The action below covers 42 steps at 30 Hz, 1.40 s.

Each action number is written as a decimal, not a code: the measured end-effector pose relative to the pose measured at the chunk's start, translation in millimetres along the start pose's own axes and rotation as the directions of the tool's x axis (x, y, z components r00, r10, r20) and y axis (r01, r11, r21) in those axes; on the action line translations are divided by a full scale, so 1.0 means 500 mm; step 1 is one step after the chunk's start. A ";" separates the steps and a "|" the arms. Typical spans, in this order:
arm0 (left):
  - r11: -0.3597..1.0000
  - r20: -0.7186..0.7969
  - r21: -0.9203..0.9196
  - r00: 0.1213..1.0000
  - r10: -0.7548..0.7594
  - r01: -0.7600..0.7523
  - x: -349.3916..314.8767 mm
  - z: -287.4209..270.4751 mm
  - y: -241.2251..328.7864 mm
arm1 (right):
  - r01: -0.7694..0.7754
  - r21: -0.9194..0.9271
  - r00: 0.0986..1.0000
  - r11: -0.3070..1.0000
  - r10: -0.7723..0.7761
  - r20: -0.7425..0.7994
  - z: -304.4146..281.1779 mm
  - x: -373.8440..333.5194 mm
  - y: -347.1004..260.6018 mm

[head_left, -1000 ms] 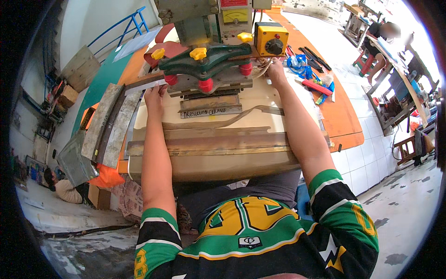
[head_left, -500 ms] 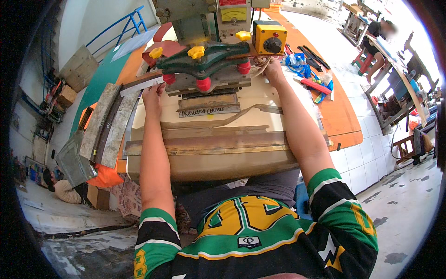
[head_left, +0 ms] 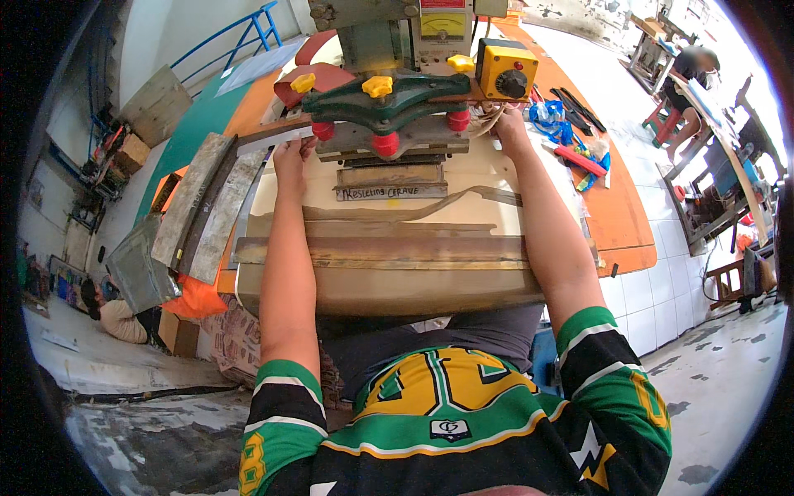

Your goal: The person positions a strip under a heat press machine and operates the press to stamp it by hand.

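Note:
A green press head (head_left: 393,95) with yellow knobs and red feet stands over a cream work surface (head_left: 380,219). A framed metal plate (head_left: 390,183) with handwriting on its front edge sits beneath it. Left of the press, my left hand (head_left: 292,159) is closed at the edge of a pale flat strip (head_left: 273,140), its fingers bent against it. My right hand (head_left: 509,131) reaches to the right side of the press, below a yellow control box (head_left: 506,69). Its fingers are bent beside some tan strips (head_left: 486,121); what they grip is partly hidden.
Long metal bars (head_left: 192,201) lie at the left. A brown bar (head_left: 380,250) crosses the near edge. Blue wrapping (head_left: 550,119), a red-handled tool (head_left: 580,159) and black straps (head_left: 579,112) lie on the orange table (head_left: 622,219). A person (head_left: 693,74) sits far right, another (head_left: 120,318) far left.
The whole view has shifted, so the press and table appear farther right and slightly higher. Both hands stay at the same places beside the press.

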<state>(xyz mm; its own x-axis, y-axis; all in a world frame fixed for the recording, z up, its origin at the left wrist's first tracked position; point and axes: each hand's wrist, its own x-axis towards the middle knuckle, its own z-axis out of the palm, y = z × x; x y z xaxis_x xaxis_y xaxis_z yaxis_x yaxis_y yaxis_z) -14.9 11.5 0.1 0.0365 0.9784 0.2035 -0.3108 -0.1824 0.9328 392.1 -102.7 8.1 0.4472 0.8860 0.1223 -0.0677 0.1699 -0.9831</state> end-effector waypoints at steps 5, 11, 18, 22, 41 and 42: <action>0.998 -0.011 0.055 0.999 -0.034 0.034 0.001 0.013 -0.002 | 0.039 0.034 0.999 0.999 -0.039 0.000 -0.021 0.025 0.032; 0.998 -0.026 0.069 1.000 -0.012 0.014 0.001 0.005 -0.003 | 0.005 0.011 1.000 1.000 -0.005 0.005 -0.025 0.034 0.037; 0.998 -0.022 0.057 1.000 0.001 0.001 0.006 0.006 -0.014 | 0.041 0.051 0.999 0.998 -0.041 -0.003 -0.004 0.001 0.007; 1.000 -0.005 -0.002 1.000 -0.022 0.022 0.012 0.000 -0.015 | 0.044 0.044 0.999 0.998 -0.043 -0.027 -0.009 0.015 0.018; 1.000 -0.005 0.005 1.000 -0.017 0.017 0.007 0.011 -0.005 | 0.071 -0.009 0.997 0.997 -0.071 -0.022 -0.020 0.027 0.035; 1.000 -0.004 0.005 1.000 -0.015 0.015 0.010 0.011 -0.008 | 0.082 -0.010 0.996 0.997 -0.082 -0.035 -0.022 0.031 0.039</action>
<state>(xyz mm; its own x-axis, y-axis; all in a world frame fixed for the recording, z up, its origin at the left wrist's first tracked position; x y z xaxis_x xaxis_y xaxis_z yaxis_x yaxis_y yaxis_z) -8.3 16.7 -0.9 0.0370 0.9815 0.1879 -0.3055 -0.1679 0.9373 407.4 -90.4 -10.6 0.4825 0.8533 0.1977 -0.0216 0.2373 -0.9712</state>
